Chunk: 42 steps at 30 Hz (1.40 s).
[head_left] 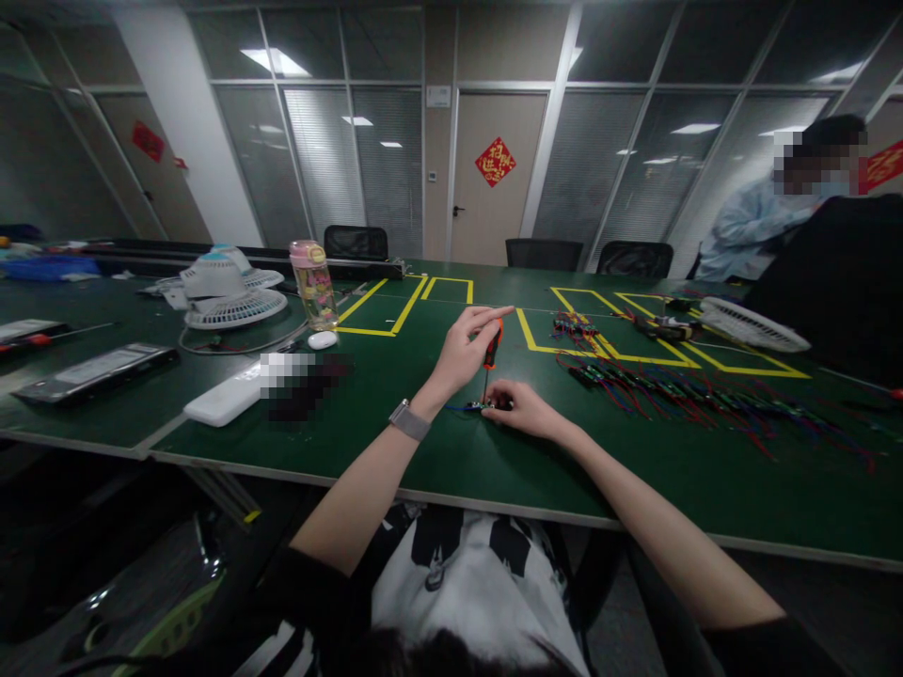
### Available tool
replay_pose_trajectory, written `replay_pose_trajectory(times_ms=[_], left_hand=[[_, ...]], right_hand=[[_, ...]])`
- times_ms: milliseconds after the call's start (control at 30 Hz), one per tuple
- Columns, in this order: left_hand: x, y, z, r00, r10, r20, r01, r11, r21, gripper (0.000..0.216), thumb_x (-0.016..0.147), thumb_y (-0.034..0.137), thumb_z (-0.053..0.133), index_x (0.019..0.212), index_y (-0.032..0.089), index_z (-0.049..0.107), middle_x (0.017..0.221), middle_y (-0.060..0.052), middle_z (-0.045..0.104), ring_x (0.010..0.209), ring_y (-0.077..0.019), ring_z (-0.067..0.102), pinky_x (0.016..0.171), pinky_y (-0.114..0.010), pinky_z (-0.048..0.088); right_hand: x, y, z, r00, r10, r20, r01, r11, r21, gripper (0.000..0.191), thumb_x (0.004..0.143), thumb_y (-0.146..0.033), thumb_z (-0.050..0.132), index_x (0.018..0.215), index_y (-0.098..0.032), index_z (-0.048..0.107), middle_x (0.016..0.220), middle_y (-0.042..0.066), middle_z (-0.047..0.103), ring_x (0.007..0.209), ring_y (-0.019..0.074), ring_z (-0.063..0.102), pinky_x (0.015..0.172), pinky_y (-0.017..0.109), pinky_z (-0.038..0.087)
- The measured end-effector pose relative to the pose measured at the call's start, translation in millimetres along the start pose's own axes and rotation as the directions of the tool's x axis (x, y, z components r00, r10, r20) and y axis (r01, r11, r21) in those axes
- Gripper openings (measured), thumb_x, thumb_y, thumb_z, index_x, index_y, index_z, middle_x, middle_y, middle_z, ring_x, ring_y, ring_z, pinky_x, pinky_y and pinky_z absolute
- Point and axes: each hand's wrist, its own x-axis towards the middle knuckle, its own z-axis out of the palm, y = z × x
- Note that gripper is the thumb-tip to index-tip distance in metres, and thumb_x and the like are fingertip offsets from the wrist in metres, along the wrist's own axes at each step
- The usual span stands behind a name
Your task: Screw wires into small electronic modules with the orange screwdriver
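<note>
My left hand, with a watch on its wrist, is closed around a small red and black screwdriver. It holds the tool upright, with the tip down on a small circuit board with blue wires. The board lies on the green table. My right hand rests on the table and pinches the board's right end to hold it still.
Several similar boards with red and blue wires lie in a row to the right. Yellow tape outlines mark the tabletop. At left are white fans, a pink bottle, a white mouse and a flat device. Another person sits at the far right.
</note>
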Motion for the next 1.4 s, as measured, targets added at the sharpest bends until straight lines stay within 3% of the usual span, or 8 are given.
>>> replay_pose_trajectory(times_ms=[100, 233, 400, 500, 700, 933, 1167, 1400], left_hand=[[0.4, 0.6, 0.1, 0.997, -0.035, 0.065, 0.043, 0.992, -0.118, 0.028, 0.088, 0.021, 0.05, 0.11, 0.02, 0.067, 0.102, -0.006, 0.065, 0.093, -0.0145, 0.061, 0.081, -0.027, 0.047], [-0.4, -0.9, -0.8, 1.0, -0.025, 0.0, 0.025, 0.999, -0.025, 0.024, 0.08, 0.027, 0.063, 0.102, 0.02, 0.07, 0.096, -0.006, 0.062, 0.083, -0.0131, 0.059, 0.075, -0.026, 0.047], [2.0, -1.3, -1.8, 0.999, -0.042, 0.023, 0.044, 0.995, -0.094, 0.027, 0.087, 0.019, 0.049, 0.106, 0.02, 0.069, 0.105, -0.006, 0.063, 0.098, -0.0143, 0.059, 0.083, -0.026, 0.046], [1.8, -0.6, -0.9, 0.995, -0.071, 0.071, 0.083, 0.978, -0.189, 0.029, 0.088, 0.021, 0.049, 0.11, 0.018, 0.066, 0.097, -0.006, 0.067, 0.088, -0.014, 0.062, 0.078, -0.027, 0.048], [-1.3, 0.6, -2.1, 0.995, 0.074, -0.067, -0.065, 0.99, 0.124, 0.02, 0.08, 0.028, 0.063, 0.095, 0.02, 0.072, 0.097, -0.006, 0.062, 0.088, -0.0146, 0.058, 0.081, -0.027, 0.045], [0.9, 1.1, -1.6, 0.986, -0.068, 0.15, 0.099, 0.971, -0.216, 0.034, 0.089, 0.021, 0.044, 0.118, 0.018, 0.062, 0.101, -0.008, 0.069, 0.087, -0.0153, 0.064, 0.074, -0.027, 0.049], [-2.1, 5.9, -1.8, 0.997, 0.045, 0.056, -0.046, 0.999, 0.014, 0.024, 0.086, 0.025, 0.054, 0.104, 0.02, 0.07, 0.096, -0.005, 0.065, 0.089, -0.0138, 0.059, 0.084, -0.027, 0.046], [0.3, 0.9, -1.7, 0.996, 0.005, 0.089, 0.008, 0.991, -0.137, 0.023, 0.085, 0.022, 0.055, 0.104, 0.018, 0.068, 0.099, -0.006, 0.067, 0.088, -0.0144, 0.063, 0.081, -0.028, 0.049]], right_hand=[[-0.2, -0.5, -0.3, 1.0, 0.001, 0.0, -0.001, 1.0, 0.001, 0.009, 0.075, -0.023, 0.063, 0.08, -0.016, 0.062, 0.066, -0.002, 0.056, 0.062, 0.012, 0.05, 0.059, 0.023, 0.038], [-0.5, -0.2, -0.4, 1.0, 0.004, 0.005, -0.004, 1.0, -0.003, 0.01, 0.075, -0.024, 0.063, 0.082, -0.016, 0.062, 0.066, -0.002, 0.056, 0.062, 0.0121, 0.05, 0.059, 0.023, 0.039], [-0.9, -1.1, -0.5, 1.0, 0.0, -0.001, 0.0, 1.0, -0.01, 0.01, 0.075, -0.023, 0.063, 0.081, -0.016, 0.062, 0.067, -0.001, 0.057, 0.063, 0.0123, 0.051, 0.06, 0.024, 0.039], [-0.9, -1.3, -0.4, 1.0, -0.003, -0.006, 0.003, 1.0, -0.008, 0.009, 0.075, -0.024, 0.063, 0.08, -0.016, 0.062, 0.068, -0.001, 0.057, 0.063, 0.012, 0.05, 0.06, 0.023, 0.039], [-0.3, 0.4, 0.0, 1.0, 0.013, -0.002, -0.013, 1.0, 0.005, 0.011, 0.075, -0.024, 0.064, 0.082, -0.016, 0.063, 0.065, -0.002, 0.056, 0.061, 0.0118, 0.049, 0.059, 0.023, 0.038], [-0.3, -0.4, -0.7, 1.0, 0.002, 0.004, -0.002, 1.0, 0.0, 0.011, 0.075, -0.024, 0.063, 0.082, -0.016, 0.063, 0.066, -0.001, 0.056, 0.061, 0.0118, 0.049, 0.058, 0.023, 0.038], [-0.5, -1.6, -1.0, 1.0, -0.007, -0.003, 0.007, 1.0, -0.014, 0.009, 0.075, -0.023, 0.063, 0.08, -0.016, 0.063, 0.066, -0.002, 0.055, 0.061, 0.0116, 0.049, 0.058, 0.023, 0.038], [-0.1, -2.1, -1.2, 1.0, 0.002, -0.002, -0.002, 1.0, -0.015, 0.009, 0.075, -0.022, 0.064, 0.08, -0.016, 0.063, 0.066, -0.002, 0.055, 0.061, 0.0118, 0.049, 0.058, 0.023, 0.038]])
